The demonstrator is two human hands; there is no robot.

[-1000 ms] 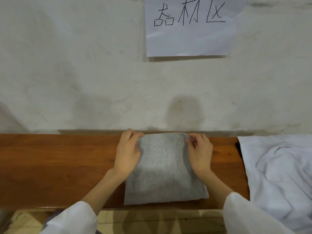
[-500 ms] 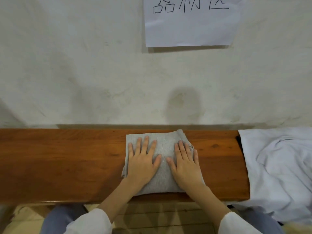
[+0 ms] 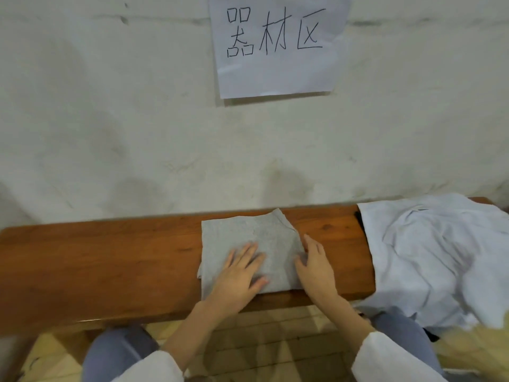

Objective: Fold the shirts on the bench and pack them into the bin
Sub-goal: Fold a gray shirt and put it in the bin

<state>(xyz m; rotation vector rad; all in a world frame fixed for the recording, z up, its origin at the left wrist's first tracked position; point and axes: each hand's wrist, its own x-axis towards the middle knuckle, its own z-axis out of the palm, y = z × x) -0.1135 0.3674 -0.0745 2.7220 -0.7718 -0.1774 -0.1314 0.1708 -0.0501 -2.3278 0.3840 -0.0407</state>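
Note:
A grey shirt (image 3: 242, 232), folded into a small square, lies on the wooden bench (image 3: 110, 257) in front of me. My left hand (image 3: 238, 277) rests flat on its near half with the fingers spread. My right hand (image 3: 315, 266) lies at the square's right edge, fingers straight and touching the cloth. A pale blue-white shirt (image 3: 429, 255) sits crumpled and unfolded at the bench's right end, hanging over the front edge. No bin is in view.
The bench stands against a rough whitish wall with a paper sign (image 3: 278, 45) bearing handwritten characters. My knees in blue trousers (image 3: 118, 354) show below the bench's front edge, above a tiled floor.
A second ago both hands gripped the grey shirt's far corners and folded it toward me. Then they pressed it flat. Now both hands have slid toward the near edge, the right one to the side.

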